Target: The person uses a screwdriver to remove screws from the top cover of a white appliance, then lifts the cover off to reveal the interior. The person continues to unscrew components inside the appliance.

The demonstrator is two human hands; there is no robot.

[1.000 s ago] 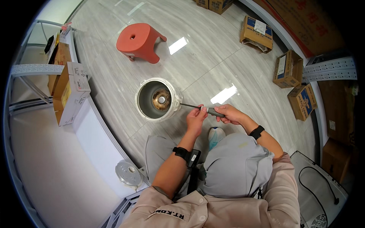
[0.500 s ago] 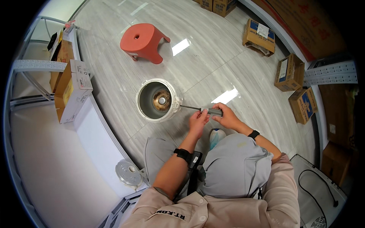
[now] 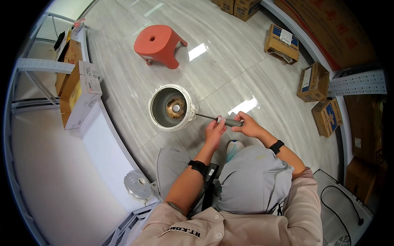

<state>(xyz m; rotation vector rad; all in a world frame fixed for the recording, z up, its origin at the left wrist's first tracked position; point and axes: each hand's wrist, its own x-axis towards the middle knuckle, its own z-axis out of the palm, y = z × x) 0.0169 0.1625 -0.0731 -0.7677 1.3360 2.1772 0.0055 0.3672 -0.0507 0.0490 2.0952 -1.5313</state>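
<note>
A screwdriver (image 3: 233,122) with a grey handle and thin dark shaft points left, its tip at the right side of a white round cooker body (image 3: 189,107). Inside that body, a dark grey wall surrounds a brownish, stained plate with a metal hub in its centre. My left hand (image 3: 215,133) pinches the front of the handle, near the shaft. At the handle's rear end, the fingers of my right hand (image 3: 248,125) close round it. Whether the tip sits in a screw is too small to tell.
A red plastic stool (image 3: 158,43) stands beyond the cooker body. Cardboard boxes (image 3: 312,84) lie along the right shelving. On the left are a white shelf board (image 3: 102,141), a round grey lid (image 3: 137,185) and an open carton (image 3: 84,94). A black cable (image 3: 334,209) lies on a panel at lower right.
My right-hand fingers have shifted on the handle's rear end, showing more of the handle. The whole view has moved slightly; the cooker body and left hand keep their places relative to each other.
</note>
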